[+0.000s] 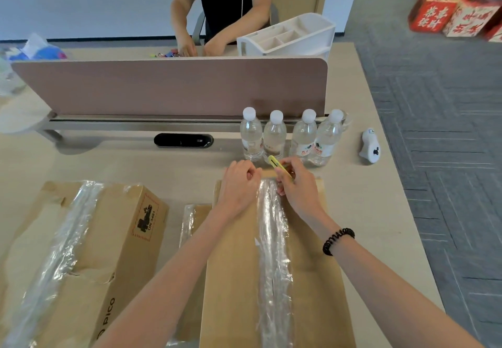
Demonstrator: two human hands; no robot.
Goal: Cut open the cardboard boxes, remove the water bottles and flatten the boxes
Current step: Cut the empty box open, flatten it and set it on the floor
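Tape (273,239), clear and wrinkled, is seen running along the middle of the cardboard box (307,266) that lies on the bench (380,211) beneath both forearms. At the far end of that strip a yellow cutter (277,167) is gripped by the right hand (296,181), its tip raised and tilted away from the wrist. A black coiled band (338,240) is worn on that wrist. The left hand (239,184) is set on the box top just beside the right one, fingers curled at the far edge; whether the edge is actually grasped cannot be told.

Just beyond the fingertips of both hands, four water bottles (290,135) with white caps are stood upright in a row on the bench. Out past the right hand, well apart from it, a small white device (370,145) is laid. To the outer side of the left forearm a second taped box (95,252), marked PICO, is placed, and a smaller piece of cardboard (195,217) is tucked between the two boxes. Behind the bottles a pinkish divider panel (168,86) is mounted, and across it another person's hands (201,46) are seen beside a white organiser (288,35).
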